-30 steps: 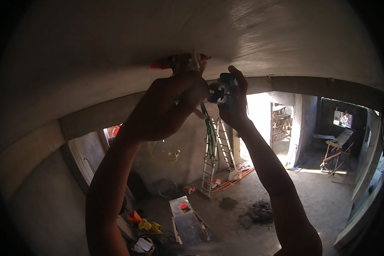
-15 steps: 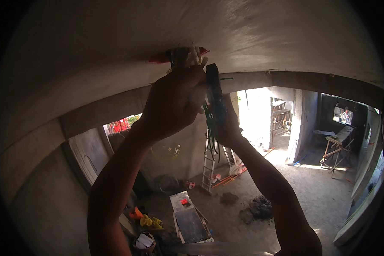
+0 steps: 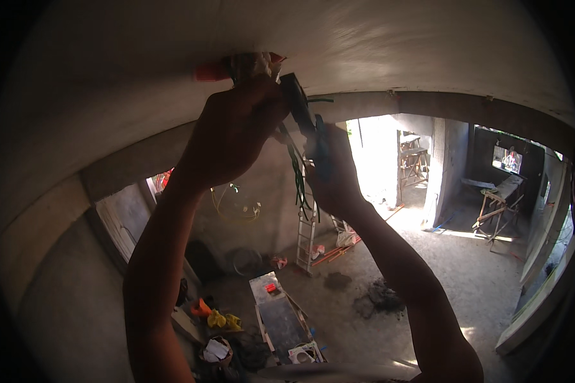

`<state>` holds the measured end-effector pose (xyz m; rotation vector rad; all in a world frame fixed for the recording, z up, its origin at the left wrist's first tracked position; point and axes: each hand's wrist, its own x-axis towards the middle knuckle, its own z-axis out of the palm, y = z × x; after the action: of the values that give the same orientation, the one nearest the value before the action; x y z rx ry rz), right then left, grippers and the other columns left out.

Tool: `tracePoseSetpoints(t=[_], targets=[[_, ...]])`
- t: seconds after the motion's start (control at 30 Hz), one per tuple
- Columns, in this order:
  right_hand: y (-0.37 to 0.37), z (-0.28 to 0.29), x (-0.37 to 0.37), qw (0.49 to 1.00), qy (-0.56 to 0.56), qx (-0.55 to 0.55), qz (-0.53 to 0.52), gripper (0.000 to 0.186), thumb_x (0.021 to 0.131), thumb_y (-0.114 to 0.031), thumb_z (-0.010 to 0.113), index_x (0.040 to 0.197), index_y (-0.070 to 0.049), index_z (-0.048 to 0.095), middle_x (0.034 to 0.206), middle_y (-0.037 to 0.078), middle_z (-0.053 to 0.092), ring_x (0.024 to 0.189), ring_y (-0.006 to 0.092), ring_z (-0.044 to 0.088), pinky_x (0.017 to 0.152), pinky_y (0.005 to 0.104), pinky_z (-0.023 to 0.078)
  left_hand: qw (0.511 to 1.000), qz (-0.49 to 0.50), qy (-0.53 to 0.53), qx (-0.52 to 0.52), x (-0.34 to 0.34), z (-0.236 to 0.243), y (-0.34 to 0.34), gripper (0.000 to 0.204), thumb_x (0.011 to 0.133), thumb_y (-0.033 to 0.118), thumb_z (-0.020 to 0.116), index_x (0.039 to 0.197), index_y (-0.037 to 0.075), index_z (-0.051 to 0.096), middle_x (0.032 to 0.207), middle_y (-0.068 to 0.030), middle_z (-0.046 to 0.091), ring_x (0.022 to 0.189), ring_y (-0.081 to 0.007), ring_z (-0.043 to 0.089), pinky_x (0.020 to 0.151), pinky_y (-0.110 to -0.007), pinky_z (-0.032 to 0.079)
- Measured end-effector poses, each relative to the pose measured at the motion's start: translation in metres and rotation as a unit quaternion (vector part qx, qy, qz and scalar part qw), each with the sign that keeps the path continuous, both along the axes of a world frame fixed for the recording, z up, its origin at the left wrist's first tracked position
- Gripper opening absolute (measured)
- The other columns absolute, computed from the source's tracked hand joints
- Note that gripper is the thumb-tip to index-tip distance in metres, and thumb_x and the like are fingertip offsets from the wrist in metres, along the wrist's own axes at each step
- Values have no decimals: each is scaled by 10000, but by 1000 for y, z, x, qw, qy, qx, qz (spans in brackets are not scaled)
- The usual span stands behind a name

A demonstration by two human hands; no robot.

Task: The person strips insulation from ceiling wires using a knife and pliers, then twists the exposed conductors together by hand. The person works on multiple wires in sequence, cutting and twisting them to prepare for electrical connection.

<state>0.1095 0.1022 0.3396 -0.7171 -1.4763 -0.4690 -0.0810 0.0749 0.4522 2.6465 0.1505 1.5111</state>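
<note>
Under the ceiling [image 3: 390,45], head view: my right hand [image 3: 335,175] wraps the tool [image 3: 299,104], below the red fitting [image 3: 212,71]'s right edge; my left hand [image 3: 236,131] curls, contents hidden. Green wires [image 3: 296,167] hang between. Likely wire work; next calls for steady hold.

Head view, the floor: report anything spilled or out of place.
A dark heap lies loose on the grey floor, with a smaller dark patch nearby. The heap looks spilled because its edges are ragged and nothing contains it; I can't tell what it is.
</note>
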Motion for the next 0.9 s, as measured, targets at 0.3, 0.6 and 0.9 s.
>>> tracePoseSetpoints(t=[0.3,0.6,0.9], targets=[[-2,2,5,985,-28,-133,111,448,787,3,746,1210,-60,613,1297,162,570,1170,363,622,973,460,531,994,105,5,20,-7,0,-6,129,1036,154,610,998,34,641,786,-64,654,720,-169,716,661,-348,585],[-46,-24,-6,888,132,-317,304,475,803,-28,762,1266,-63,660,1302,96,623,1144,230,673,959,370,544,967,178,74,166,-5,7,-7,271,900,191,818,1036,38,640,770,-35,629,701,-97,591,667,-290,493],[-30,-41,-36,907,141,-206,339,456,747,-29,693,1203,-19,689,1292,111,660,1113,265,698,961,351,535,966,219,37,131,-5,10,-8,362,728,293,920,832,30,693,686,-57,676,625,-145,680,603,-326,524]])
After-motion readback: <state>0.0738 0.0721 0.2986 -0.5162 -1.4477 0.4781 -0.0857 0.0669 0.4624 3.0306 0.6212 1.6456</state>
